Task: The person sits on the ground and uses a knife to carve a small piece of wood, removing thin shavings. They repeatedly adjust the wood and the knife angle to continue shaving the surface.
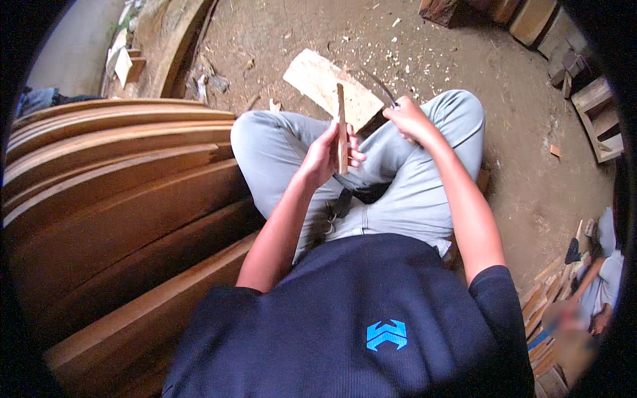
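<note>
Down over the lap, the left hand (325,154) holds a thin wooden stick (342,126) upright, its grip clamped around the stick's lower half with the fingers wrapped across the front. The right hand (410,119) is just beside it, its grip closed on the handle of a curved blade (379,85), whose dark tip arcs up and to the left, toward the top of the stick; whether blade and stick touch cannot be told. Behind both, a pale flat board (325,83) lies on the dirt floor (517,172) just past the person's crossed knees in grey trousers (398,199). Wood chips are scattered over the floor around the board. Stacked curved planks (113,199) fill the person's left side. Near the floor's right edge, another person (597,278) sits by a heap of short wood pieces (541,298).
</note>
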